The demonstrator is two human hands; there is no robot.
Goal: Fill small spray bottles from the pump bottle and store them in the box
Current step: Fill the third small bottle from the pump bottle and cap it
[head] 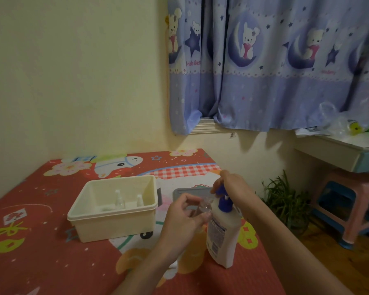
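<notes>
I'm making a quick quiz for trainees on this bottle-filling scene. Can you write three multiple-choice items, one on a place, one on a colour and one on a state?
1. Where does the cream box stand?
A. on the stool
B. on the red patterned cover
C. on the window sill

2. What colour is the pump of the big bottle?
A. blue
B. green
C. white

3. What is the left hand doing?
A. lying flat on the cover
B. reaching into the box
C. holding a small clear bottle at the pump's spout

Answers: 1 B, the box sits on the red cover. 2 A, the pump head is dark blue. 3 C, its fingers pinch the small bottle beside the spout while the right hand rests on the pump.
</notes>
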